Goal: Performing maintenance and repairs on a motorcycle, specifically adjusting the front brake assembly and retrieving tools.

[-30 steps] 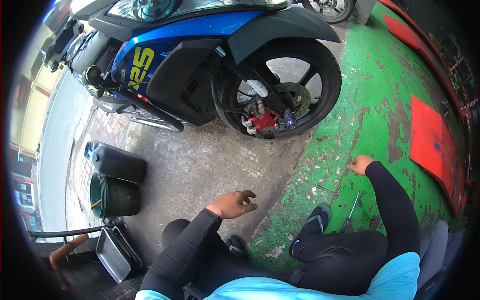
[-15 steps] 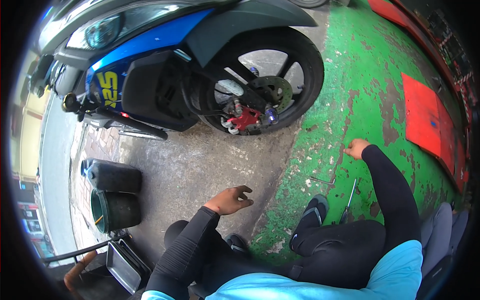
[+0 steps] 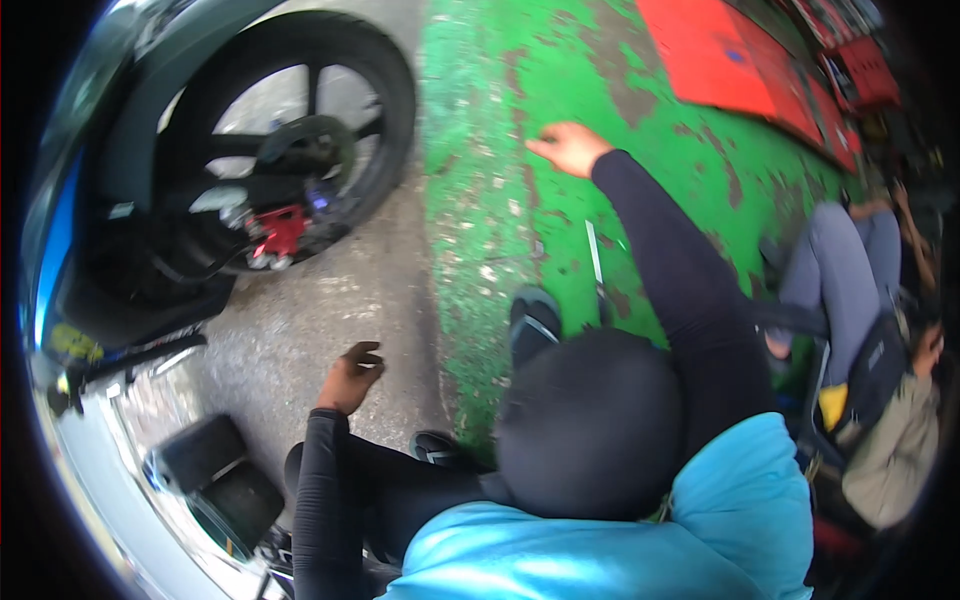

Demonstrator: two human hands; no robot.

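A person's left hand (image 3: 350,382) hangs over concrete (image 3: 300,320), its grip released, while the right hand (image 3: 568,150), its grip impossible to tell, hovers past a screwdriver (image 3: 597,262) lying on green floor (image 3: 560,225), perhaps placed for easy reach.

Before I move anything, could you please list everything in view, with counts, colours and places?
Painted floor: one, worn green, centre to upper right
Concrete strip: one, grey, left of the painted floor
Motorcycle with glossy bodywork: one, blue and black, upper left
Spoked wheel: one, black, on the motorcycle
Brake caliper: one, red, at the wheel
Boxy container: one, dark, lower left
Round bucket: one, dark, beside the container
Slim screwdriver: one, silver shaft, painted floor
Flat panelling: count unclear, red, upper right
Seated co-worker: at least one, grey trousers, right
Shirt: one, light blue, bottom
Left hand: one, bare, above concrete
Right hand: one, bare, above painted floor
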